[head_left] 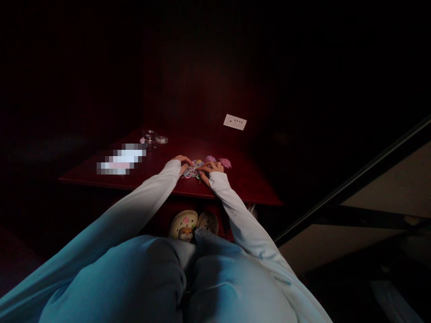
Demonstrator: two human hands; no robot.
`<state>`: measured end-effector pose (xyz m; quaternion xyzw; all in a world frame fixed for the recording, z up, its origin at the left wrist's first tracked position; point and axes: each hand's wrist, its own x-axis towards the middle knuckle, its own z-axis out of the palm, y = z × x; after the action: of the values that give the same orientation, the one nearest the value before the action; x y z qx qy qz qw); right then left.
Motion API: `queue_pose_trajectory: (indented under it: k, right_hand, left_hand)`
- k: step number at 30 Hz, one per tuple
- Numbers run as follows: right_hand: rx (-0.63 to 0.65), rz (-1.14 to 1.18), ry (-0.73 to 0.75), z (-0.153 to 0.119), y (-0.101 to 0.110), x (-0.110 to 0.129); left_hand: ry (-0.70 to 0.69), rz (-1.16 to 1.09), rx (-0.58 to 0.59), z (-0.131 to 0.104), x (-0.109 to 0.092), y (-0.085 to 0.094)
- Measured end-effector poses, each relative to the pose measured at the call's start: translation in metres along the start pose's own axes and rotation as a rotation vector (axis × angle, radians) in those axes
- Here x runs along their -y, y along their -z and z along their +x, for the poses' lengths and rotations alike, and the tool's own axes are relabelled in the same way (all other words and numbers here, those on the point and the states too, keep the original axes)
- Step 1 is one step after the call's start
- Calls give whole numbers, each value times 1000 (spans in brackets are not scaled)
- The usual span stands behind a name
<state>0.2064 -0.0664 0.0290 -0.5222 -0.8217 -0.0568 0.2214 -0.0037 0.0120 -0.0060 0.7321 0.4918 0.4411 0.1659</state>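
A pile of small multicoloured loops that look like hair ties (pixel 193 169) lies on the dark red table between my hands. My left hand (pixel 183 162) rests at the pile's left side, fingers curved over its edge and thumb apart from them. Reaching in from the right, my right hand (pixel 211 169) has its thumb and index fingertips close together at the pile; whatever is between them is too small to make out. Just behind that hand are a purple bunch of loops (pixel 211 158) and a pink bunch (pixel 225 162).
A clear jar (pixel 150 138) and a round lid (pixel 162 140) stand at the back left of the table (pixel 158 172). Nearer on the left lies a blurred-out bright object (pixel 121 159). A white socket plate (pixel 235 122) is on the back wall. Clogs (pixel 183 220) show below the table edge.
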Motion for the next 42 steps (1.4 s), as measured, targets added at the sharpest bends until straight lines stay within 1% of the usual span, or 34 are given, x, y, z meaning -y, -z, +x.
queue_pose_trajectory:
  k: [6,10,14,17,20,25,29,36,39,42]
  right_hand:
    - [0,-16,11,0,-3,-1]
    - [-4,-19,6,4,-4,0]
    - [-24,14,-30,13,-8,4]
    - [-29,47,-63,17,-11,7]
    - [-33,75,-77,19,-11,7]
    - [-26,111,-100,20,-13,6]
    - [-29,127,-107,22,-15,5]
    - [-66,136,-131,21,-13,5]
    - [-101,176,-151,20,-12,4]
    - [-138,207,-173,19,-13,1]
  left_hand:
    - [3,-42,76,-1,-6,5]
    - [18,-75,74,-4,-9,4]
    - [-30,-112,92,-6,-6,4]
    - [-45,-94,103,-5,-4,4]
    - [-33,-51,107,-4,-2,4]
    - [-79,-24,106,-2,-1,2]
    - [-24,-22,74,-1,-2,-2]
    - [-58,-31,86,-1,0,-3]
    - [-69,-28,68,1,2,-4]
    - [-99,3,85,4,3,-6]
